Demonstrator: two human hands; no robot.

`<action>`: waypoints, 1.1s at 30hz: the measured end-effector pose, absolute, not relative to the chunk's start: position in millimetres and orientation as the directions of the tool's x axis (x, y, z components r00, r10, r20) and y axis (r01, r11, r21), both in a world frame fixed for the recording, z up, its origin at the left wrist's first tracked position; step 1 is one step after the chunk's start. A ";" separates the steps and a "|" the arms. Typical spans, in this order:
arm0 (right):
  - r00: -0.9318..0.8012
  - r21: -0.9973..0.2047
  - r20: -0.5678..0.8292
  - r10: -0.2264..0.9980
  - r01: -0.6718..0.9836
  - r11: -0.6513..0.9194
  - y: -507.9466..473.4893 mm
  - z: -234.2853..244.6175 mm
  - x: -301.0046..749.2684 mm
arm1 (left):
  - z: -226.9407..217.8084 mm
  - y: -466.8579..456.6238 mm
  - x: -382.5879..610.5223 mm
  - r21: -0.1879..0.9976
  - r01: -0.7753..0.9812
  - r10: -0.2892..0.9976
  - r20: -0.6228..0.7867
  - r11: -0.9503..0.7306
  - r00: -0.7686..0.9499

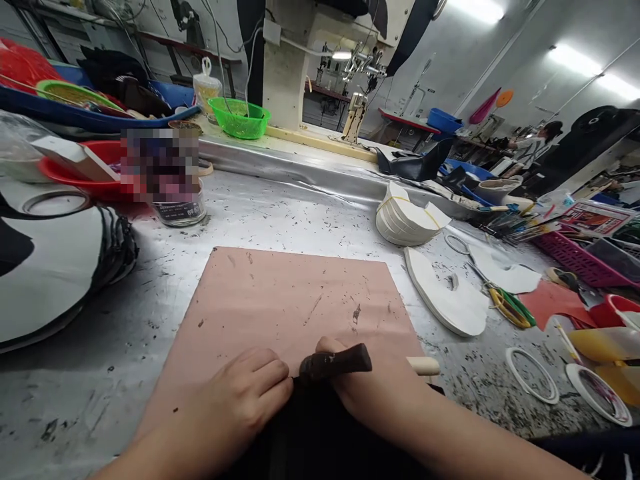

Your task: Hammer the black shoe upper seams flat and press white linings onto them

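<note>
My left hand (253,393) is closed, fingers curled at the edge of a black piece of material (310,427) at the near edge of the pink board (280,293). My right hand (373,383) is closed around a hammer, its dark head (337,362) pointing sideways over the knuckles. The right fingertips are hidden behind the head. Past the right wrist, a pale wooden handle end (424,366) sticks out; whether it belongs to the hammer I cannot tell. Where the black material ends and dark clothing begins is unclear.
Stacked white-and-black pieces (55,273) lie left, near a glass jar (180,210). To the right are white cut pieces (450,293), scissors (510,307) and tape rolls (533,375). A sewing machine (285,73) stands behind; a person (533,143) sits far right.
</note>
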State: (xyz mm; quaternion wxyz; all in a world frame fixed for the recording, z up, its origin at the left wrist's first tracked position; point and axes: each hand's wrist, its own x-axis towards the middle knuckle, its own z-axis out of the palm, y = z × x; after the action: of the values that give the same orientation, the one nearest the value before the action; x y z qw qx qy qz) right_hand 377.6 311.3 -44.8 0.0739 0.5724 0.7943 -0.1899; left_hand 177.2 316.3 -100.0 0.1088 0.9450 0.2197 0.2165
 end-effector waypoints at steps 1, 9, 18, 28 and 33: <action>-0.333 -0.224 -0.330 0.883 0.937 0.269 311.5 -44.4 376.5 | -101.5 316.5 177.1 0.315 0.368 0.469 0.359 -0.875 0.807; -0.285 -0.215 -0.434 0.855 0.954 0.209 312.6 -45.7 367.7 | -109.7 328.2 168.5 0.624 0.444 0.670 0.179 -0.643 0.720; -0.256 -0.194 -0.407 0.877 0.962 0.191 310.6 -33.1 366.7 | -114.8 312.7 164.9 0.367 0.437 0.554 0.328 -0.821 0.765; -0.380 -0.205 -0.397 0.835 0.924 0.323 311.0 -35.2 357.5 | -114.3 313.1 163.8 0.417 0.456 0.584 0.261 -0.786 0.768; -0.244 -0.244 -0.291 0.925 0.954 0.175 306.9 -32.5 360.7 | -115.5 312.4 163.6 0.406 0.451 0.579 0.287 -0.795 0.763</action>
State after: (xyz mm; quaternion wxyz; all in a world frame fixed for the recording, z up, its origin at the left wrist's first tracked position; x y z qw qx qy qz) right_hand 360.7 306.9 -32.5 0.0378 0.6136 0.7656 -0.1896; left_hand 163.6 312.4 -115.5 0.1583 0.9254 0.2783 0.2029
